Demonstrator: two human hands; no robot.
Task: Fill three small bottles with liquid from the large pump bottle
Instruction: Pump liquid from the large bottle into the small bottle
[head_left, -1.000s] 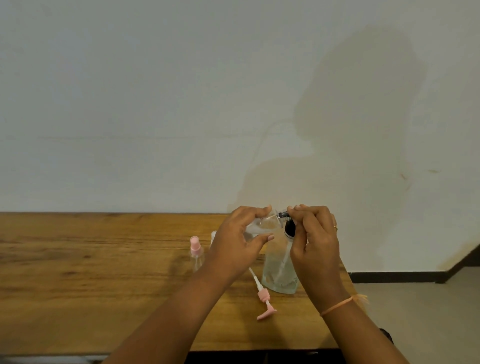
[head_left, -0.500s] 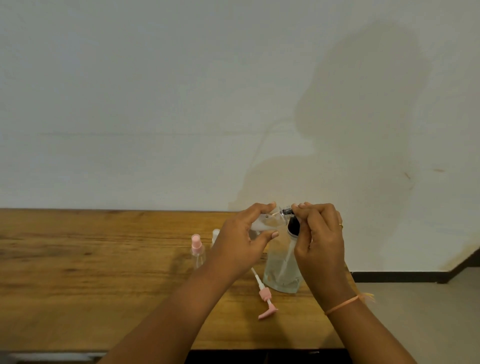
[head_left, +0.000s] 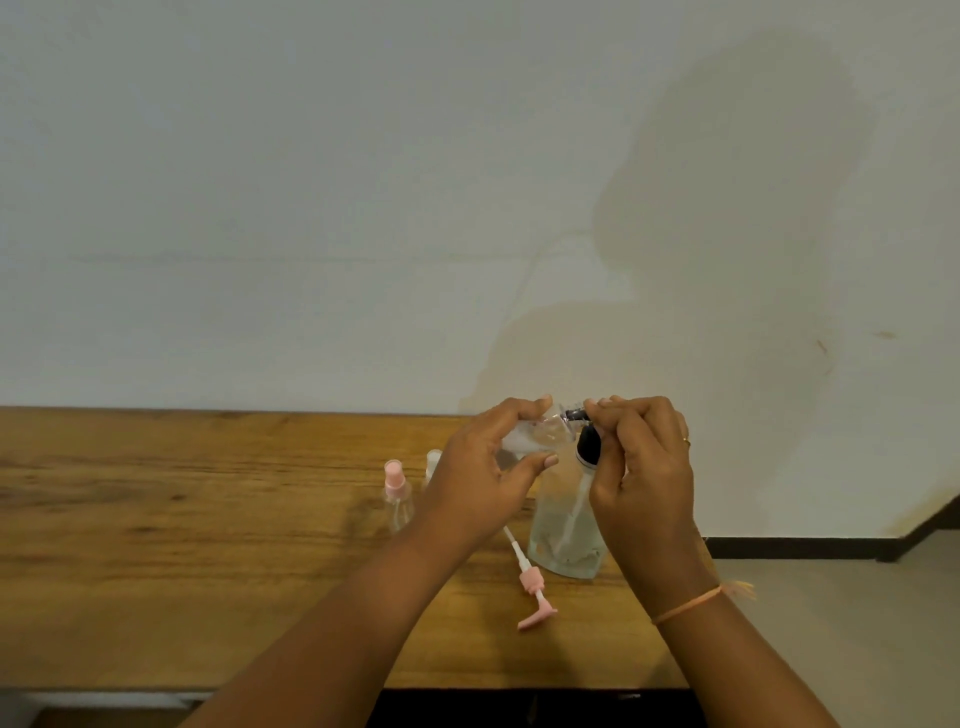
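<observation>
A large clear pump bottle (head_left: 563, 530) with liquid in its lower part stands on the wooden table (head_left: 182, 545). Its black pump head (head_left: 588, 446) is under my right hand (head_left: 644, 478), whose fingers curl over the head and nozzle. My left hand (head_left: 483, 478) grips a small clear bottle (head_left: 535, 434), tilted with its mouth at the black nozzle. A small bottle with a pink spray cap (head_left: 397, 493) stands left of my left hand. Another small bottle (head_left: 432, 462) shows partly behind that hand.
A loose pink pump top with a white tube (head_left: 530, 587) lies on the table in front of the large bottle. The table's right end is just beyond my right wrist, its near edge below my arms. A pale wall stands behind.
Both hands and the bottles stay in the same place. The view has drifted slightly.
</observation>
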